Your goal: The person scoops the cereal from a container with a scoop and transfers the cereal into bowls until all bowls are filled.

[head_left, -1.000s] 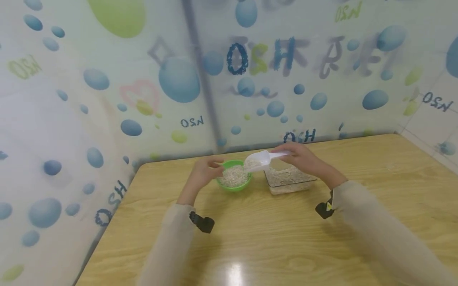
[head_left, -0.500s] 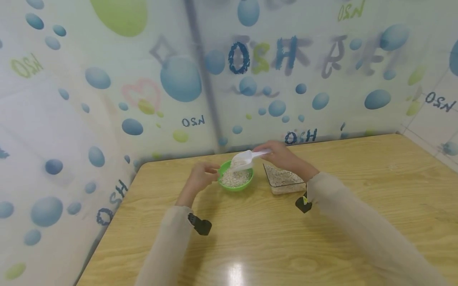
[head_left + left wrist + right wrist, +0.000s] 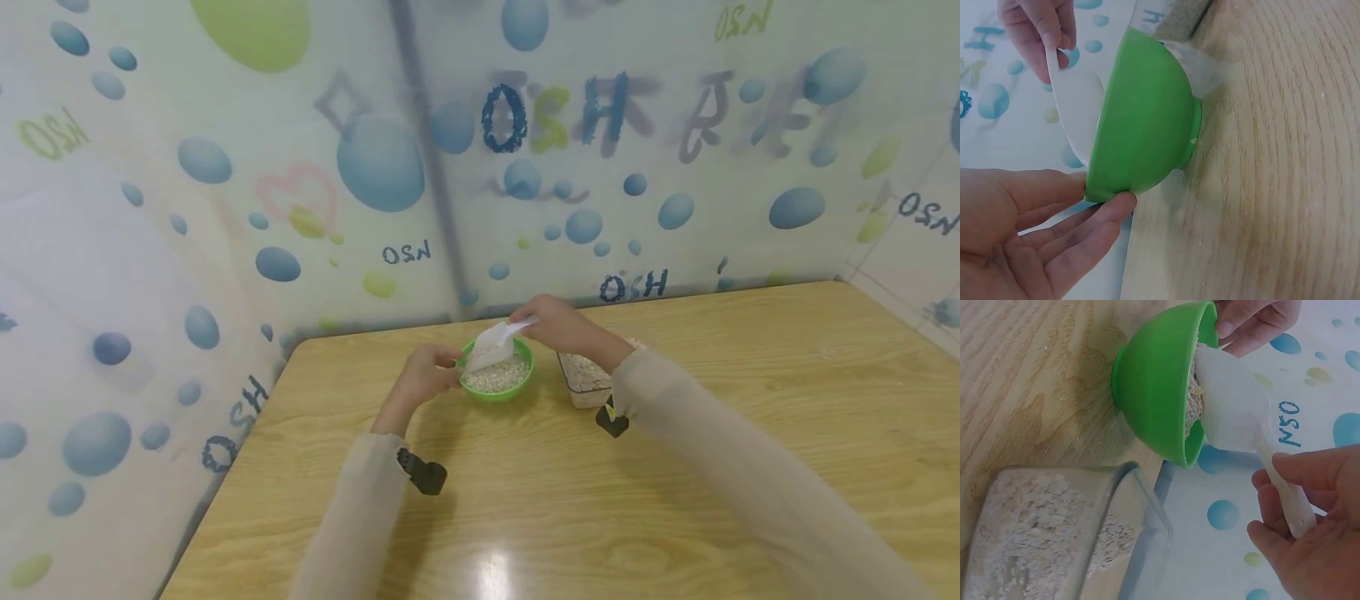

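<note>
A green bowl (image 3: 497, 395) of pale oat flakes (image 3: 501, 377) stands on the table. My left hand (image 3: 429, 373) pinches its left rim, thumb at the edge and fingertips against the outer wall, as the left wrist view shows. In my right hand (image 3: 558, 325) is a white scoop (image 3: 1232, 403), gripped by its handle between thumb and fingers. The scoop tilts down into the bowl, its front edge at the flakes. To the right, partly under my right forearm, a clear rectangular container (image 3: 1100, 519) holds more flakes.
The wooden table (image 3: 540, 500) meets a patterned wall covering (image 3: 525, 208) at its back edge. Dark wrist cameras (image 3: 427, 477) sit on both wrists. Tiny white crumbs are scattered on the tabletop.
My right hand has moved left, bringing the scoop from between container and bowl to over the bowl and tipping it down. My left hand has shifted slightly at the rim.
</note>
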Demonstrator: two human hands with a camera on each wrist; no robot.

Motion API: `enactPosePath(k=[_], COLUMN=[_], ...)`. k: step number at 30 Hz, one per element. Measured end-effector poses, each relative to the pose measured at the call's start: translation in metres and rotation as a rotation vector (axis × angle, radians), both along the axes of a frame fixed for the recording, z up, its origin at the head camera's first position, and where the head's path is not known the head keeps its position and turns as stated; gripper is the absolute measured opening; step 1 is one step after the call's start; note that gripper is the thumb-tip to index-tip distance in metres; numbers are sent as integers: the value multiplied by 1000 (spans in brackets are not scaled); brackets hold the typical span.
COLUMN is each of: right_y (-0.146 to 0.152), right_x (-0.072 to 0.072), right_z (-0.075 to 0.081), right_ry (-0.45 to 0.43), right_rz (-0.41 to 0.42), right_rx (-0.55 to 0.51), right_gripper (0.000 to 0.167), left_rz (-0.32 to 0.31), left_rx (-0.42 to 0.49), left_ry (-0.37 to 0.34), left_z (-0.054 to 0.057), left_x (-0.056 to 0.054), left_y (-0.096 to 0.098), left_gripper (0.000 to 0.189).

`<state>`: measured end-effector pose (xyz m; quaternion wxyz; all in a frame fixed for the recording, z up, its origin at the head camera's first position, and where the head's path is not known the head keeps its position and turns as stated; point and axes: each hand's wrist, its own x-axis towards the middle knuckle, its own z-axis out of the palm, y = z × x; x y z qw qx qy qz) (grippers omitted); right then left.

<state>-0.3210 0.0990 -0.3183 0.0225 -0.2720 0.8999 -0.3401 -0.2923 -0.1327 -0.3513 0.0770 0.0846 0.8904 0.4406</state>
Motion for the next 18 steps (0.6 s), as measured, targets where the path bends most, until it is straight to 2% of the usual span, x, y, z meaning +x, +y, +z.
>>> enactPosePath(k=[8,18], right_y=[-4,5], right_x=[3,7], right_z=[11,17], right_ry=[-32,-2], right_rz=[-72,-76], right_rx=[66,65], right_gripper=[29,29], left_rz=[5,-3], left_rx=[7,12], left_ry=[-9,-28], left_z=[0,0], left_x=[0,0], left_y=[1,-1], left_gripper=[30,33])
